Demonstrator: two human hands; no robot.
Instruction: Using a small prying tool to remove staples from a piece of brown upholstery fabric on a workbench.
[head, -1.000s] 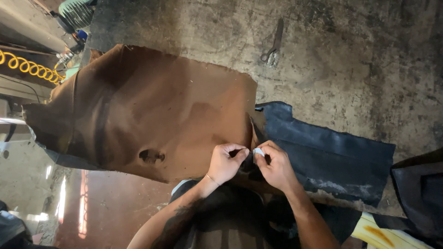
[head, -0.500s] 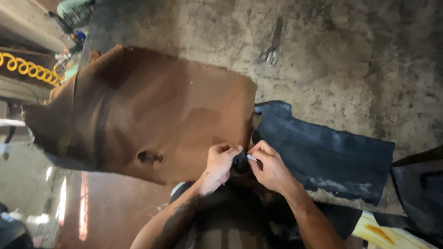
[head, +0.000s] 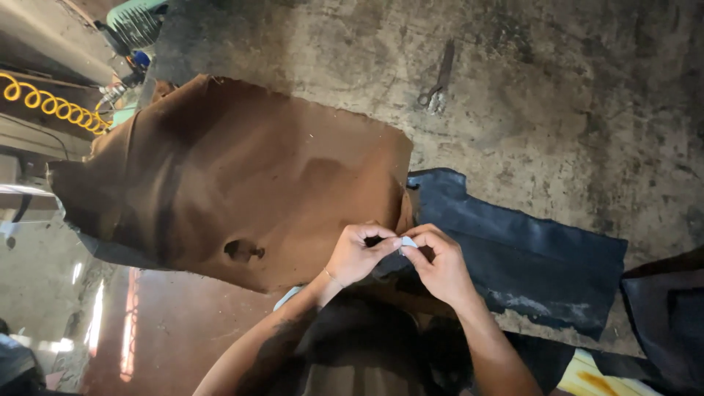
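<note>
Your two hands meet low in the middle of the view, fingertips together. Your left hand (head: 357, 254) and right hand (head: 438, 264) both pinch one small white piece (head: 408, 242) between thumb and forefinger; the other fingers of each hand are curled in. What the piece is cannot be told.

Right behind your hands lies one large brown hide (head: 242, 176), spread across the table (head: 572, 95). Its right edge stops just above your hands, and its left side sags over the table's edge. It has one dark hole (head: 240, 251) near the lower edge, left of your left hand.

One dark blue sheet (head: 528, 257) lies flat beside the hide, running right from your right hand, with pale scuffs along its lower edge.

One pair of scissors (head: 438, 81) rests on the bare table well above your hands.

One yellow coiled hose (head: 51, 106) shows at the far left, off the table.
</note>
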